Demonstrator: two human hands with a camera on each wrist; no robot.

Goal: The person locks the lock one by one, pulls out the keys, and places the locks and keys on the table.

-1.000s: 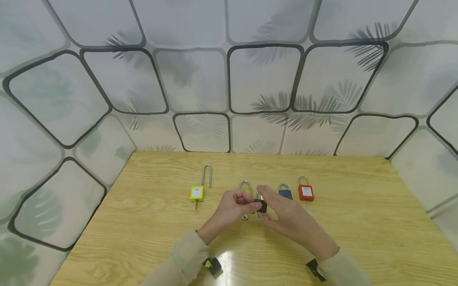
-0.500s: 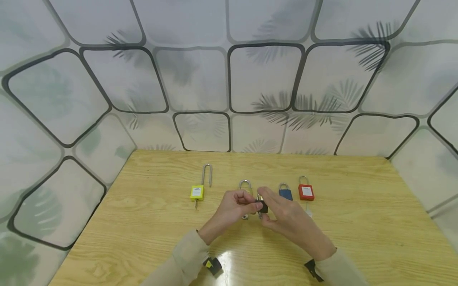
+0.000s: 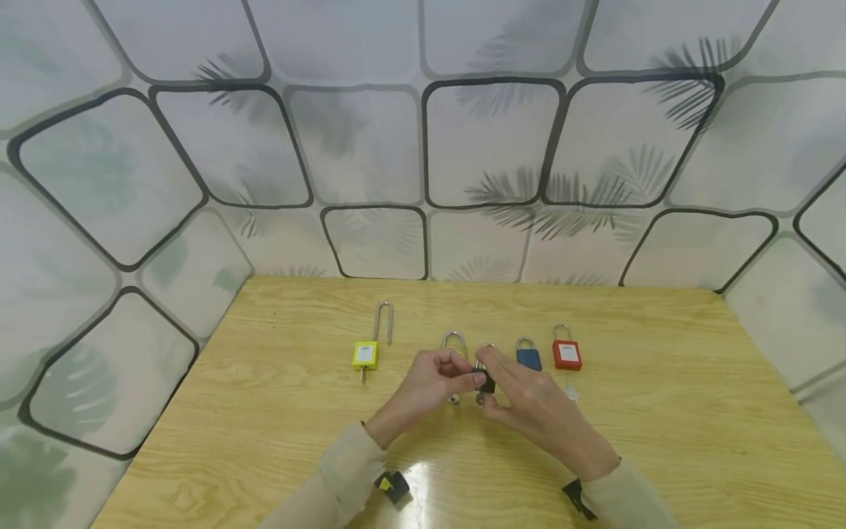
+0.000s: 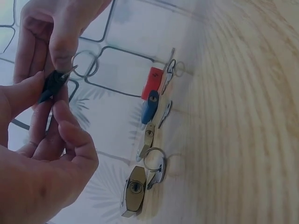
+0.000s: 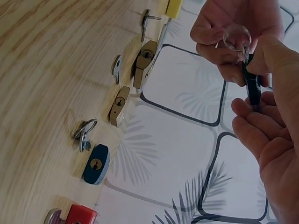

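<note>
Both grips narrow and loaded: left hand (image 3: 426, 386) pinches the small black padlock (image 3: 487, 382) by its body from the left, right hand (image 3: 538, 404) spans it thumb to fingers from the right, lock up off the yellow wood-grain counter (image 3: 251, 411). Ringed silver metal key (image 4: 71, 72) meets the lock's near end at the right thumb, nearer that hand; long axis looks to run key near, shackle far, seating depth can't tell. Beyond, five padlocks: two brass-coloured metal (image 4: 134, 191), one blue (image 3: 529, 358), one white-labelled red (image 3: 567, 355), one white-labelled yellow (image 3: 365, 355).
</note>
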